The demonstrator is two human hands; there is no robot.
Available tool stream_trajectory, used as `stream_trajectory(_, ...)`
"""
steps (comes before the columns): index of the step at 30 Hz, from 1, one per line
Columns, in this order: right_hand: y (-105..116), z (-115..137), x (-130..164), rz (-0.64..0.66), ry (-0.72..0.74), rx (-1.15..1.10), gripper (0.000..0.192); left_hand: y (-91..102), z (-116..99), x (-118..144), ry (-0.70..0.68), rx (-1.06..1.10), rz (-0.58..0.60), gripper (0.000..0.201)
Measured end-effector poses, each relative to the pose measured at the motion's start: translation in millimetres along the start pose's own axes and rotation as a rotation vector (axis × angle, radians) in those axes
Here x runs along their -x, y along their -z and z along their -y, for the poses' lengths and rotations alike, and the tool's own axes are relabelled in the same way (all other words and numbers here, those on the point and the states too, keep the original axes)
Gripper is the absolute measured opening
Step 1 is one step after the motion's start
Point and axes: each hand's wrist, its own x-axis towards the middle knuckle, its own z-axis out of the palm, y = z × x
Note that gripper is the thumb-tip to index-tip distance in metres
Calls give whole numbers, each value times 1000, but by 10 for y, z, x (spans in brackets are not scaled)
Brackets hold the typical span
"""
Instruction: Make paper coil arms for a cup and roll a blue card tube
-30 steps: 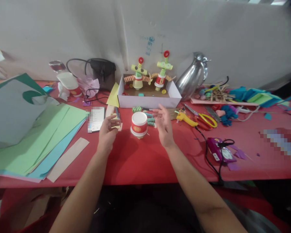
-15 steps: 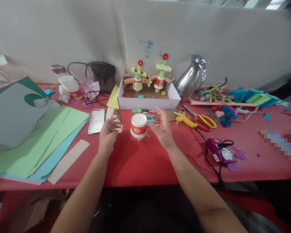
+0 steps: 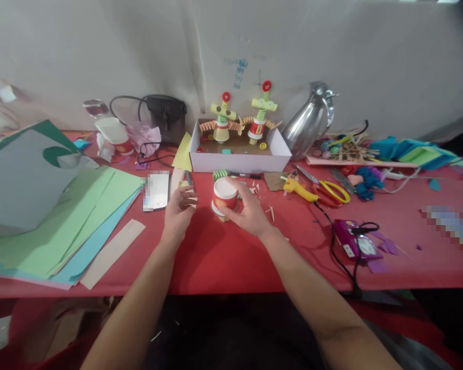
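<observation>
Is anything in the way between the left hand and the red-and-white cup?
Nothing visible is: only red table shows in the gap between the left hand and the red-and-white cup. The right hand is at the cup's right side, outside that gap.

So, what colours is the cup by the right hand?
The cup is red and white, shown in the head view.
</observation>
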Motion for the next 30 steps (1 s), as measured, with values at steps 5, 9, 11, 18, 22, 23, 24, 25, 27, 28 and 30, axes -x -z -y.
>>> stream_trajectory(5, 70, 10, 18, -94, -80, -170, 76, 24, 14, -10, -13, 23, -36, 58)
stream_trajectory(9, 168, -70, 5, -340, -164, -282, 59, 27, -17, -15, -3, 40, -70, 57)
stream_trajectory(11, 196, -138, -2, -454, -202, -330, 51, 23, -37, -13, 2, 47, -85, 57)
stream_trajectory(18, 134, -129, 2, -339, -208, -328, 56, 29, -37, -1, -20, 49, -101, 56)
stream_trajectory(22, 7, 10, 7, -77, -116, -187, 79, 49, -32, 42, -22, -34, 93, 61)
stream_trajectory(23, -5, 26, 6, -108, -112, -191, 77, 40, -31, 59, -34, -65, 145, 65)
stream_trajectory(24, -4, 30, 5, -170, -122, -219, 75, 19, -28, 76, -51, -97, 196, 70)
stream_trajectory(25, 10, 25, 4, -246, -140, -262, 75, -14, -20, 93, -68, -127, 245, 74)
stream_trajectory(27, 65, -7, 5, -382, -198, -357, 76, -118, 8, 124, -84, -182, 323, 82)
stream_trajectory(28, 96, -28, 9, -421, -230, -388, 75, -179, 26, 135, -76, -200, 340, 82)
stream_trajectory(30, 139, -64, 23, -452, -284, -398, 71, -287, 51, 140, -42, -217, 334, 66)
